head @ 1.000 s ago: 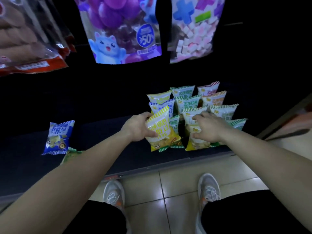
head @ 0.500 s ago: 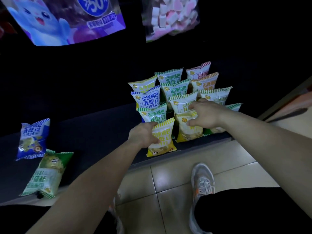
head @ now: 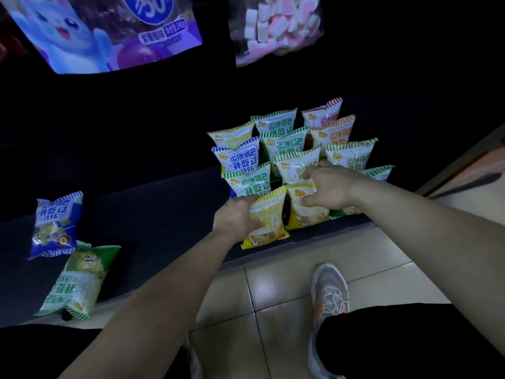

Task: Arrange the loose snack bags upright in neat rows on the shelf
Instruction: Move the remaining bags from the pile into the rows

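Dark shelf [head: 164,214] above pale floor tiles [head: 287,291]. At centre frame, left hand [head: 235,218] clasps a yellow bag [head: 269,217]. Right hand [head: 328,187] pinches a second yellow bag [head: 303,214].

The bag under my left hand [head: 235,220] is the front yellow bag [head: 269,217], with yellow-and-white stripes at its top edge and a white middle. The second yellow bag [head: 303,212], at my right hand [head: 329,188], has the same yellow colour. Behind them the standing bags are white with striped top edges: the green-striped bag [head: 247,181], the blue-striped bag [head: 237,155], the orange-striped bag [head: 333,131] and the red-striped bag [head: 323,112]. On the dark shelf [head: 153,214] at the left, the lying blue bag [head: 56,222] has blue and white stripes, and the lying green bag [head: 78,280] is green and white. My shoe [head: 329,294] is grey with some orange. The floor tiles [head: 273,296] are beige.
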A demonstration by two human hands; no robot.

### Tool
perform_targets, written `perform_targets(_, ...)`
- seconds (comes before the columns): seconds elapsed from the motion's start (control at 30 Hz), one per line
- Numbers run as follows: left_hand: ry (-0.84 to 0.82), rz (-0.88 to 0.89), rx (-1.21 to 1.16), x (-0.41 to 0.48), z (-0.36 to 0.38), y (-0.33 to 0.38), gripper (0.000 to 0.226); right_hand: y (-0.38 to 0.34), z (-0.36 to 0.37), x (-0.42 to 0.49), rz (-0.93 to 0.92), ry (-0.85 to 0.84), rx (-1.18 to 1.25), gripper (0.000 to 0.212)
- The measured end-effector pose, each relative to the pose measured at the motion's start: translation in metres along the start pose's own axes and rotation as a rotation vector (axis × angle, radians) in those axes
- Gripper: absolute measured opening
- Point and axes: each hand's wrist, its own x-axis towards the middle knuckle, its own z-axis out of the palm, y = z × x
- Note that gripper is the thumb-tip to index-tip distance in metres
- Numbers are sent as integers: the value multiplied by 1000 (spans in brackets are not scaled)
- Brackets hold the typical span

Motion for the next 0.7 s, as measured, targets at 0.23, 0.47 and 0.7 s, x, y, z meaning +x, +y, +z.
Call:
perform_targets(0.23,-148,-5,105,9,-8,11,87,-5,-1,-2,5,-53,-37,79)
perform_targets(0.47,-175,23,142,-1,-31,9,95,-22,-8,-9,-8,-65,-84,77)
perform_targets(0.7,-65,-26,135,-47,-97,-19,83,-69,-18,-22,-78,19,-60,70)
